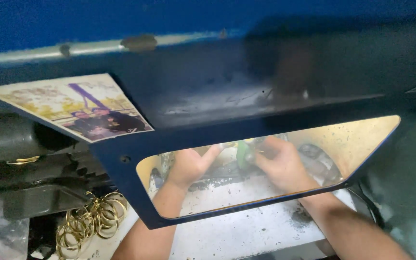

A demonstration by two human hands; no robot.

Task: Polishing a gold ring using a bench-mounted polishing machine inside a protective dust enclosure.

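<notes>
Through a clear window in a dark blue machine guard (pixel 179 130) I see both my hands inside a lit work space. My left hand (pixel 188 166) reaches in with its fingers curled near a small pale part that I cannot make out. My right hand (pixel 282 166) grips a green object (pixel 242 154) close to a metal fixture. The window blurs the fingertips, so the exact hold of the left hand is unclear.
A pile of gold-coloured metal rings (pixel 92 221) lies at the lower left. A printed photo (pixel 80 108) is stuck on the guard's upper left. A white, grimy work surface (pixel 246 231) runs under my forearms. Dark machine parts (pixel 34 192) stand at the left.
</notes>
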